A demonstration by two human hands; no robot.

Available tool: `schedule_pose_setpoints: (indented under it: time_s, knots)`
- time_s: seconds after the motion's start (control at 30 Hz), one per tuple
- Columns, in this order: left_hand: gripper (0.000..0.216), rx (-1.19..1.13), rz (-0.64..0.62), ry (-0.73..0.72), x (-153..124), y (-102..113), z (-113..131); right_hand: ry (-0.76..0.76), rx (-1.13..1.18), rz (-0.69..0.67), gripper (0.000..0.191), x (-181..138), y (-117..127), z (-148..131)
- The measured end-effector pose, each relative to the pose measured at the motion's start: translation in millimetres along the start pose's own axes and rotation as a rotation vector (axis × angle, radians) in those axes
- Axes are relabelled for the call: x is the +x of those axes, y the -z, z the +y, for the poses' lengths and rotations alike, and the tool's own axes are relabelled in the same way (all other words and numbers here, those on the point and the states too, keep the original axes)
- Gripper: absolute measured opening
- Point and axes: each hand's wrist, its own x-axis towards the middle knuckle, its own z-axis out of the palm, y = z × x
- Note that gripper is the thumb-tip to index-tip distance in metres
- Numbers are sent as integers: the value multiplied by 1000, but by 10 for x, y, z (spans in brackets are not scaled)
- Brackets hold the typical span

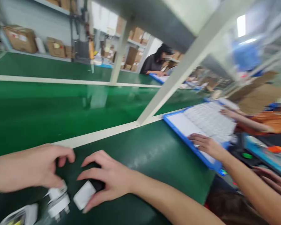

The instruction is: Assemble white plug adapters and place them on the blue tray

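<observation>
My left hand (45, 167) is at the lower left, its fingers bent and apart from the thumb. The thumb tip touches the top of a white plug adapter (59, 201) whose metal pins point down. My right hand (110, 176) curves around a small white block (84, 195), perhaps a charger, with the thumb at its lower edge and the fingers above. A dark patch shows behind the block under my palm; I cannot tell whether it is an object or shadow. At the bottom left lies a white piece with a yellow part (21, 215), cut off by the frame.
A blue tray (178, 128) with rows of white pieces lies to the right, with a co-worker's hand (206, 145) at its edge. A slanted white post (164, 93) rises from the bench rail. Beyond runs a green belt (61, 112); other people sit farther off.
</observation>
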Motion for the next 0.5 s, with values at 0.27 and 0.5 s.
schedule_pose_setpoints:
  time_s: [0.27,0.5]
  knots:
    - [58,58,-163,29,-163,362,289,-46,30,-78,33,78,79,157]
    - [55,281,-128,11,-195,268,406,-337,116,48,18,109,156,171]
